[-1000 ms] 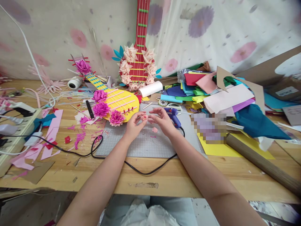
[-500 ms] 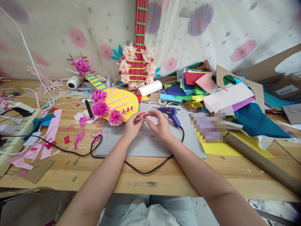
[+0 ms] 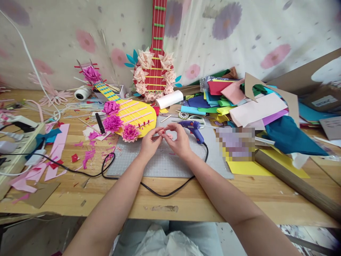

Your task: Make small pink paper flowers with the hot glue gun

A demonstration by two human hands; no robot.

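My left hand point(image 3: 149, 142) and my right hand point(image 3: 179, 141) meet over the grey cutting mat point(image 3: 165, 161), fingertips pinched together on a small pink paper piece point(image 3: 163, 133). The piece is mostly hidden by the fingers. A blue glue gun point(image 3: 193, 127) lies just beyond my right hand, its black cord point(image 3: 160, 190) looping across the mat's front. A yellow paper guitar point(image 3: 133, 115) with magenta flowers lies beyond my left hand.
A red paper guitar point(image 3: 156, 64) with peach flowers leans on the wall. A heap of coloured paper sheets point(image 3: 239, 103) and cardboard fills the right. Pink scraps point(image 3: 55, 156) and a power strip point(image 3: 16, 142) lie left. A brown roll point(image 3: 295, 183) lies at right.
My right hand closed in from spread fingers to a pinch against my left hand. A loose pink scrap on the mat by my right wrist is no longer visible.
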